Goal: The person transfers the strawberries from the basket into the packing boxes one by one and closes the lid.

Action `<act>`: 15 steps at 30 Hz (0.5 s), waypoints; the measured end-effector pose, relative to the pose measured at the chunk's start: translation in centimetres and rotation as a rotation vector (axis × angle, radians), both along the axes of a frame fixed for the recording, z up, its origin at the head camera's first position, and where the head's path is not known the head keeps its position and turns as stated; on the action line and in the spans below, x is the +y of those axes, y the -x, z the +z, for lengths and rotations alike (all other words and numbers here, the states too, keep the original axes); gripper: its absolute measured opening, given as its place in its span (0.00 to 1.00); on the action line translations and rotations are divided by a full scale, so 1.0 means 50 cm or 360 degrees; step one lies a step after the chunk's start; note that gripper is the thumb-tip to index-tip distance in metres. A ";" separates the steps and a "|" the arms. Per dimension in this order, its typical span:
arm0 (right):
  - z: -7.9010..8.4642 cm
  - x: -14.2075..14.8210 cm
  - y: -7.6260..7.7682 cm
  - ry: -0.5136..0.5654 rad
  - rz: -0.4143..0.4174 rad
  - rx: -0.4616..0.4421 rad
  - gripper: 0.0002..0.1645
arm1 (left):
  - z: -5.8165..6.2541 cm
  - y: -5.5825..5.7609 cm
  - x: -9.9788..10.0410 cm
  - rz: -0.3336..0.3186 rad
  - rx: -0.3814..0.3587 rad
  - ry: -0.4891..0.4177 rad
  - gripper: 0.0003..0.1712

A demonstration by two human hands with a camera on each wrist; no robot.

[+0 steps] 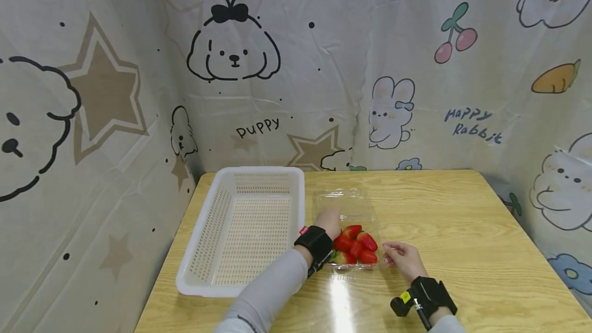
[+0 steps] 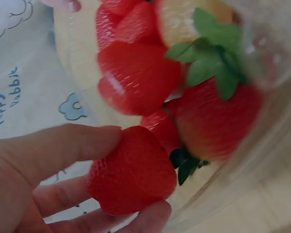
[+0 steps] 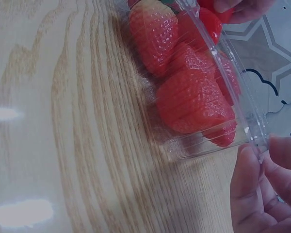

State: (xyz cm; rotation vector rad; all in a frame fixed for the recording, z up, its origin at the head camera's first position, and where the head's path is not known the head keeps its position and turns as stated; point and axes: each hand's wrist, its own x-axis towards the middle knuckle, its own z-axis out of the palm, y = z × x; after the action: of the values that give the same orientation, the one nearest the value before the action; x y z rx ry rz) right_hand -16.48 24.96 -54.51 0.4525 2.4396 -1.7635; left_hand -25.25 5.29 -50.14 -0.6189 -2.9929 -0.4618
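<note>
My left hand (image 1: 329, 221) reaches over a clear plastic clamshell box (image 1: 380, 230) and holds a strawberry (image 2: 133, 172) between thumb and fingers, as the left wrist view shows. Under and beside it in the box lie several more red strawberries (image 1: 355, 245), some with green leaves (image 2: 216, 53). At the box's right side, my right hand (image 1: 401, 258) pinches the rim (image 3: 254, 141) between thumb and fingertips. The box's lid (image 1: 344, 200) is folded back, away from me.
Left of the box stands a large white perforated plastic basket (image 1: 300, 194) with nothing in it. Both rest on a light wooden table (image 1: 435, 209). A printed curtain (image 1: 296, 66) hangs behind the table and along its sides.
</note>
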 end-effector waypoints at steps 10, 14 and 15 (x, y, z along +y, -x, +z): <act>0.001 -0.001 0.000 -0.0002 -0.0009 -0.0005 0.18 | -0.158 0.063 0.019 0.0029 0.0016 0.0102 0.04; -0.001 0.000 0.000 -0.0003 -0.0005 -0.0005 0.18 | -0.030 -0.014 0.004 0.0079 -0.0039 0.0082 0.05; -0.002 0.000 0.000 -0.0005 -0.0004 -0.0006 0.18 | -0.014 -0.025 0.000 0.0076 -0.0040 0.0083 0.05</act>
State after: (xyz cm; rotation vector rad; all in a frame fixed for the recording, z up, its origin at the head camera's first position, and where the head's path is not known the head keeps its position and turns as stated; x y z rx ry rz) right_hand -16.50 24.95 -54.59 0.4589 2.4406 -1.7585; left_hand -24.02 5.31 -50.84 -0.5477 -3.0448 -0.3931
